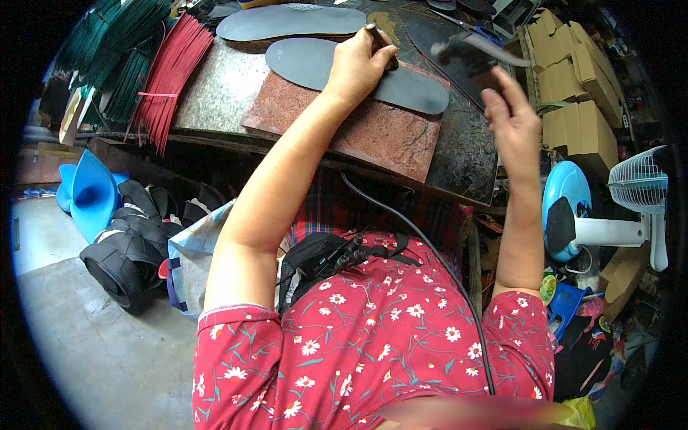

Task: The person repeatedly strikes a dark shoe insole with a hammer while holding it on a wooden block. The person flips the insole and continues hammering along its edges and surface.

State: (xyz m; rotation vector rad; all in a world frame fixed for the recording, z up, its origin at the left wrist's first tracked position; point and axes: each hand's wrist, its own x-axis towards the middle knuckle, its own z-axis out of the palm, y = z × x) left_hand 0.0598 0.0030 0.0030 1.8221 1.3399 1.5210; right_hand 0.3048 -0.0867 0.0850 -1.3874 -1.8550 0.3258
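A dark hand punch (373, 33) stands in the grip of my left hand (358, 66), its lower end hidden by my fingers. Below that hand lies a flat grey shoe sole (304, 63), set on a reddish stone slab (387, 147). My right hand (514, 125) is raised to the right of the slab, its fingers round the handle of a hammer (469, 56). Motion blurs the hammer's head, which is apart from the punch. Beyond the first sole rests a second grey sole (287, 23).
Bundles of green strips (107, 50) and red strips (168, 79) lie at the left of the workbench (229, 82). Cardboard boxes (577, 79) are stacked at the right, above a white fan (638, 179). A black cable (416, 233) runs past my body. Blue scissors (480, 30) lie at the back.
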